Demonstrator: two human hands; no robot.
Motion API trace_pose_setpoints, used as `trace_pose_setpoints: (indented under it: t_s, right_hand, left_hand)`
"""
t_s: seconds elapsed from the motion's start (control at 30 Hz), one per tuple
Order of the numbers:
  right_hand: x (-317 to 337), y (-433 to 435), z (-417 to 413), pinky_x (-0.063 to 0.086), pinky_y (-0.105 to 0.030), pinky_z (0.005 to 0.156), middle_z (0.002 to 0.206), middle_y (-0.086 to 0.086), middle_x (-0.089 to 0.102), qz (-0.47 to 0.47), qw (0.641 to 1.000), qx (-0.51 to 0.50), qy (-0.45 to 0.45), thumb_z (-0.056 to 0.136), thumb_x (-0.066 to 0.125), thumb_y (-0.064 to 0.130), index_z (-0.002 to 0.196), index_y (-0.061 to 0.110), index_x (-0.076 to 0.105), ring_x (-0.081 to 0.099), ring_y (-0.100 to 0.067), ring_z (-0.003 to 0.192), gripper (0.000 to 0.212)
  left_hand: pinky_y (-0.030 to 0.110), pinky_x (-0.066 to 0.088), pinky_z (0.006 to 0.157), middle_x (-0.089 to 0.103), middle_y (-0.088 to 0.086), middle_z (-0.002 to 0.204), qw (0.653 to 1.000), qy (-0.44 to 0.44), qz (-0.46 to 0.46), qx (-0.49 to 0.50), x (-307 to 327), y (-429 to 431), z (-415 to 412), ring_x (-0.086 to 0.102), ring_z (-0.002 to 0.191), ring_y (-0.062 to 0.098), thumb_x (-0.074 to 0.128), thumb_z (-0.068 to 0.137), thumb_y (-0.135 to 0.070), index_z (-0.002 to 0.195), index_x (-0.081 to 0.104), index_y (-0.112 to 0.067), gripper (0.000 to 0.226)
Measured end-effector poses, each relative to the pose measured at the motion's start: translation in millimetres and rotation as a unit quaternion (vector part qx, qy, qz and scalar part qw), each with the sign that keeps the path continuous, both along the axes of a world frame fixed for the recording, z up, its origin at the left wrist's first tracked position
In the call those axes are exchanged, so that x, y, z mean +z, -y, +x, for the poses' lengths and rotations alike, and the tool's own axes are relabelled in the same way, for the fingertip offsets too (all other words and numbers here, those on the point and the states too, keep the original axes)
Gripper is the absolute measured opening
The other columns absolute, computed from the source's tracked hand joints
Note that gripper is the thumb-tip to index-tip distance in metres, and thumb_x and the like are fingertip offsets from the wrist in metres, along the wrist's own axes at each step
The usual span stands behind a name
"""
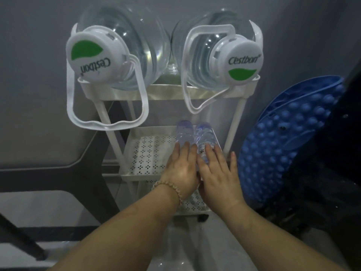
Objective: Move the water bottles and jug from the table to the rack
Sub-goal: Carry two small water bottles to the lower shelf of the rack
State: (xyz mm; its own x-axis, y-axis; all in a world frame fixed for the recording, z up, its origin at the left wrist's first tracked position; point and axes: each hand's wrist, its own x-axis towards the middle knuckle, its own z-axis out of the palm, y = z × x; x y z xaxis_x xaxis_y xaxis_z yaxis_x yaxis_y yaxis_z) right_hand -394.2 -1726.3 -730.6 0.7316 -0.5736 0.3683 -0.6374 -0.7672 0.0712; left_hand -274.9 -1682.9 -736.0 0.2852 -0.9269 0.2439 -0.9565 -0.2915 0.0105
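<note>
1. We have both hands down on the middle shelf (148,153) of the white three-tier rack (237,114). Our left hand (180,169) lies flat, fingers nearly straight, over the left water bottle (184,132). Our right hand (216,171) lies the same way, fingers spread, over the right water bottle (204,133). Neither hand seems closed around its bottle; they look to be pressing or steadying rather than gripping.

2. The two small bottles lie on their sides, touching one another, at the right end of that perforated shelf, running front to back. The two Cestbon jugs, left jug (121,49) and right jug (214,49), already lie on the top tier with their caps toward us and their carry handles hanging over the front rim.

3. We judge the step in hand to be settling the pair so it does not roll. Round bottles on a flat tray drift sideways, so we should nudge them against the right-hand rim and keep them side by side.

4. We should lift the palms straight up, slowly, one at a time, watching for any roll toward the empty left part.

5. We cannot see the table, so whether more bottles remain there is unknown.
</note>
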Motion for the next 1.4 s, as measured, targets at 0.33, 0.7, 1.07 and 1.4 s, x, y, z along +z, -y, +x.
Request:
trace_pose_setpoints:
  t_s: [0.33,0.7,1.07,1.4]
  right_hand:
    - [-17.9,-14.8,9.5,0.006,-0.057,0.111,0.149,-0.024,0.029,-0.031,0.996,-0.050,0.073,0.063,0.078,0.020,0.141,0.006,0.038,0.023,-0.041,0.138,0.090]
    - [20.4,-68.1,-14.1,0.013,-0.057,0.113,0.153,-0.021,0.021,0.001,0.998,-0.031,0.057,0.085,0.048,0.028,0.147,0.009,0.024,0.019,-0.037,0.141,0.068]
    - [253.9,-180.8,-119.9,0.020,-0.059,0.106,0.147,-0.019,0.035,0.184,0.974,-0.092,-0.091,0.048,0.084,0.019,0.137,0.009,0.047,0.033,-0.035,0.136,0.097]
    - [550.3,-231.1,-199.0,0.018,-0.057,0.109,0.151,-0.014,0.032,0.067,0.996,-0.058,-0.017,0.069,0.077,0.035,0.142,0.014,0.041,0.028,-0.031,0.139,0.085]
  left_hand:
    - [0.049,0.019,0.112,0.036,0.024,0.144,0.998,0.028,-0.048,-0.037,7.4,-6.6,-12.5,0.026,0.137,0.038,0.025,0.094,-0.019,0.139,0.029,0.008,0.052]
    - [0.055,0.029,0.107,0.041,0.016,0.143,0.998,-0.049,0.012,0.038,49.4,-85.7,-39.9,0.035,0.133,0.036,0.069,0.076,-0.025,0.139,0.038,-0.009,0.071]
    - [0.050,0.003,0.112,0.007,0.015,0.156,0.982,-0.084,0.169,-0.019,262.7,-200.1,-128.8,0.005,0.142,0.031,0.033,0.081,-0.022,0.148,0.006,-0.013,0.073]
    - [0.048,0.011,0.111,0.026,0.011,0.152,0.994,-0.080,-0.008,-0.080,545.2,-245.2,-182.7,0.021,0.140,0.027,0.060,0.076,-0.026,0.146,0.019,-0.017,0.082]
